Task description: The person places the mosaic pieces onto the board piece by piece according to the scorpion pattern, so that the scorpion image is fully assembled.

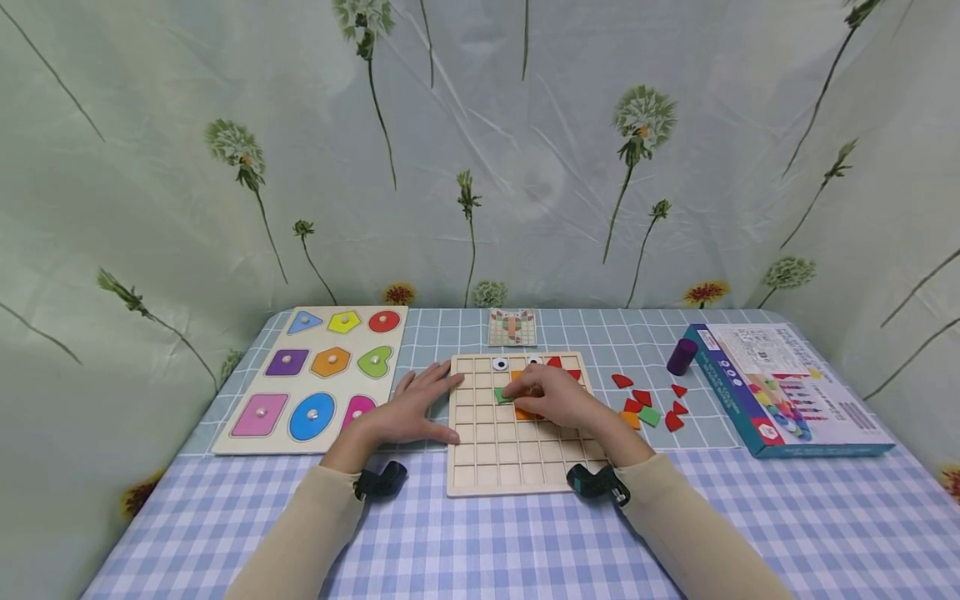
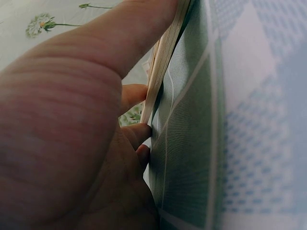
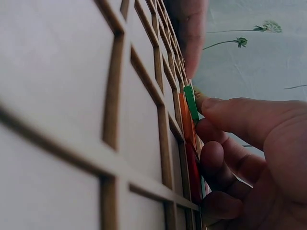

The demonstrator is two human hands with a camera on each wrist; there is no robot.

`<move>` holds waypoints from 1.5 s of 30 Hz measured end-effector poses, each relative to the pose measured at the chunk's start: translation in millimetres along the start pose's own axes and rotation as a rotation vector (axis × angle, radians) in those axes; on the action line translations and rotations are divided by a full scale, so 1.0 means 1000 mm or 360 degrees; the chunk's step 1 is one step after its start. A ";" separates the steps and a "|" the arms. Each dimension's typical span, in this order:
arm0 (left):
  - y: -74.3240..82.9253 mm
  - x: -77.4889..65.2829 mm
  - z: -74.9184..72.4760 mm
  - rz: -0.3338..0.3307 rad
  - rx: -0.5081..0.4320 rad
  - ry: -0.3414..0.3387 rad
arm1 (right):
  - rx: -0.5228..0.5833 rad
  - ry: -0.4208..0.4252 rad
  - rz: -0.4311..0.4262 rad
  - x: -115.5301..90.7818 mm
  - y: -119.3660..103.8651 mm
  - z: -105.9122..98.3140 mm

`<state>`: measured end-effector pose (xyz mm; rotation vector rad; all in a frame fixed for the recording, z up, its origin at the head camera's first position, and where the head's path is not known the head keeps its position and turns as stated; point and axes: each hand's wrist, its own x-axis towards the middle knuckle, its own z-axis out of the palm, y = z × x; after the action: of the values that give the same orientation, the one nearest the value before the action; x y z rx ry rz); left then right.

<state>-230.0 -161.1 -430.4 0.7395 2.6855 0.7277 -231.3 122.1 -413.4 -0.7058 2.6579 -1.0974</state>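
The right wrist view showed the green tile (image 3: pixel 191 102) standing proud of the board (image 1: pixel 486 454), a height hard to judge from the head view; the left wrist view showed fingertips against the board's side. The right hand (image 1: pixel 557 398) pinched the tile beside the orange pieces (image 1: pixel 525 414), reaching in from the right. The left hand (image 1: pixel 412 412) had its fingers spread, thumb and forefinger at the board's left edge.
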 end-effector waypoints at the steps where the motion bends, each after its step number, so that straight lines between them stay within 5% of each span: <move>1: 0.000 0.000 0.000 0.0000 0.0000 0.0003 | 0.0001 -0.0010 0.0001 0.000 0.000 0.000; 20: -0.001 -0.002 -0.001 -0.0009 0.0001 0.0008 | 0.0045 -0.0091 -0.0037 -0.002 -0.001 -0.010; 30: 0.002 -0.004 0.000 0.0015 -0.0032 0.0030 | 0.0028 0.0081 -0.0082 -0.009 0.001 -0.033; 45: 0.000 -0.001 0.003 0.0026 -0.0017 0.0048 | -0.0156 0.0142 0.0090 -0.021 0.018 -0.066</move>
<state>-228.1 -160.1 -432.5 0.7544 2.7035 0.7630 -241.2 184.3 -379.8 -0.6076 2.8048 -1.0133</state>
